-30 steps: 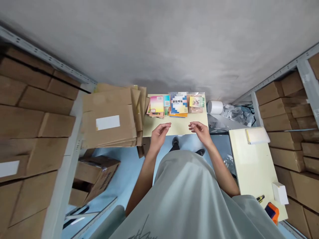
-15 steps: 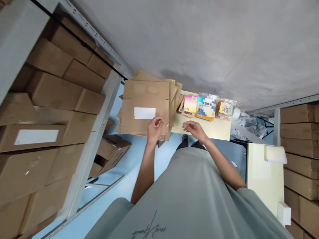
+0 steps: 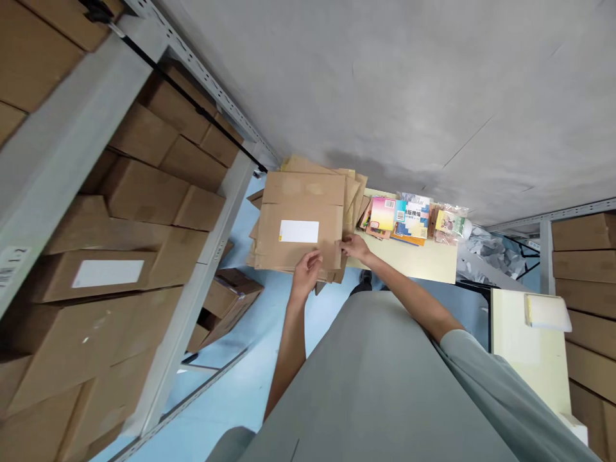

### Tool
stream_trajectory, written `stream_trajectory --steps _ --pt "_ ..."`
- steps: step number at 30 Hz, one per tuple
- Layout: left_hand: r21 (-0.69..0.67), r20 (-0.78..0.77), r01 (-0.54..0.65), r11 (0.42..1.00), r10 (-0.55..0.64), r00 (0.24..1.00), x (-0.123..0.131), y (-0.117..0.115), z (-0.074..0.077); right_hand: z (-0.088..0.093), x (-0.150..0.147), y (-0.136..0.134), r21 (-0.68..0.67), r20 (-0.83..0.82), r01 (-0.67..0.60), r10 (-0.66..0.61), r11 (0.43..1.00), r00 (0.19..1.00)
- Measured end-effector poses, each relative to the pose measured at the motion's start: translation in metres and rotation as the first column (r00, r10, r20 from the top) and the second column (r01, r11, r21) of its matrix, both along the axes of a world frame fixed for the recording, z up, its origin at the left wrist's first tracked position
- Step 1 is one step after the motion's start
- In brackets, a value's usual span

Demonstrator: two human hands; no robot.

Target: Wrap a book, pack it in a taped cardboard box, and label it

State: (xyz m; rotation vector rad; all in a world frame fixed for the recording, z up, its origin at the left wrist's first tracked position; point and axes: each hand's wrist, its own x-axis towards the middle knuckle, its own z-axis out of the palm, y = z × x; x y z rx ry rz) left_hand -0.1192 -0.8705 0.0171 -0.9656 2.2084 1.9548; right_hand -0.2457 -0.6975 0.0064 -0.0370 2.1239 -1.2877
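A flattened cardboard box (image 3: 303,192) with a white label (image 3: 299,231) lies on top of a stack of flat cardboard. At its right edge is my right hand (image 3: 357,248), its fingers closed on the cardboard's border. My left hand (image 3: 306,274) is over the front edge of the same box, below the label. Its fingers are curled together, and whether anything is between them is hidden. To the right of the stack, several books (image 3: 414,215) and booklets lie on the cream table (image 3: 404,260).
Shelves of cardboard boxes (image 3: 149,179) stand on the left, more boxes (image 3: 584,256) on the right. An open carton (image 3: 231,301) sits on the blue floor. Beyond the table are a plastic-wrapped pack (image 3: 450,222) and crumpled paper (image 3: 495,253). A grey wall (image 3: 385,83) rises behind.
My right hand has moved left from over the table to the cardboard's right edge. My left hand stays near the front edge, slightly lower on the box. The view has shifted left.
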Motion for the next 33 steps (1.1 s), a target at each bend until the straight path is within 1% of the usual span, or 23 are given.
stream_trajectory --steps 4,6,8,9,11,13,15,17,19,21,23,24,26,28,31,33 --pt "0.030 -0.009 0.015 0.999 -0.015 1.000 -0.001 -0.002 0.003 0.010 -0.001 -0.010 0.035 0.029 0.009 -0.010 0.999 1.000" --pt "0.016 -0.039 0.026 1.000 -0.025 0.999 -0.007 -0.002 0.009 0.020 -0.001 -0.012 0.009 0.008 0.028 -0.028 1.000 1.000" --pt "-0.006 -0.082 0.045 0.999 -0.045 0.996 -0.015 0.000 0.019 0.034 0.000 -0.006 -0.052 -0.060 0.061 -0.064 0.997 0.996" --pt "-0.016 -0.105 0.062 0.998 -0.064 0.992 -0.020 0.002 0.027 0.043 0.001 0.001 -0.093 -0.106 0.078 -0.088 0.993 0.990" --pt "-0.033 -0.149 0.111 0.993 -0.115 0.982 -0.033 0.010 0.048 0.063 0.007 0.025 -0.173 -0.202 0.112 -0.147 0.978 0.968" --pt "-0.037 -0.191 0.177 0.984 -0.180 0.965 -0.047 0.024 0.074 0.087 0.017 0.061 -0.230 -0.263 0.148 -0.208 0.962 0.942" --pt "-0.021 -0.234 0.267 0.964 -0.264 0.936 -0.063 0.048 0.102 0.112 0.033 0.104 -0.219 -0.312 0.237 -0.298 0.946 0.902" --pt "-0.007 -0.285 0.374 0.927 -0.360 0.888 -0.079 0.079 0.128 0.139 0.054 0.149 -0.172 -0.362 0.348 -0.387 0.922 0.848" --pt "0.007 -0.320 0.509 0.860 -0.481 0.816 -0.095 0.116 0.148 0.166 0.082 0.190 -0.146 -0.432 0.443 -0.460 0.885 0.776" --pt "0.020 -0.341 0.645 0.764 -0.601 0.723 -0.110 0.157 0.159 0.188 0.116 0.225 -0.113 -0.487 0.515 -0.499 0.850 0.717" --pt "0.024 -0.351 0.756 0.654 -0.703 0.619 -0.122 0.201 0.163 0.206 0.153 0.253 -0.065 -0.542 0.595 -0.529 0.801 0.653" --pt "0.023 -0.355 0.802 0.597 -0.745 0.564 -0.126 0.225 0.163 0.212 0.172 0.265 -0.037 -0.568 0.641 -0.544 0.766 0.617" --pt "0.017 -0.369 0.877 0.480 -0.812 0.452 -0.128 0.277 0.161 0.219 0.212 0.287 0.025 -0.614 0.734 -0.569 0.678 0.547" --pt "0.007 -0.392 0.930 0.368 -0.854 0.341 -0.120 0.331 0.159 0.222 0.250 0.307 0.085 -0.651 0.817 -0.589 0.571 0.479" --pt "0.007 -0.419 0.977 0.212 -0.887 0.196 -0.089 0.408 0.157 0.220 0.303 0.334 0.164 -0.704 0.895 -0.587 0.414 0.400" --pt "0.006 -0.428 0.993 0.120 -0.897 0.111 -0.060 0.454 0.156 0.216 0.334 0.352 0.224 -0.729 0.920 -0.571 0.323 0.378"
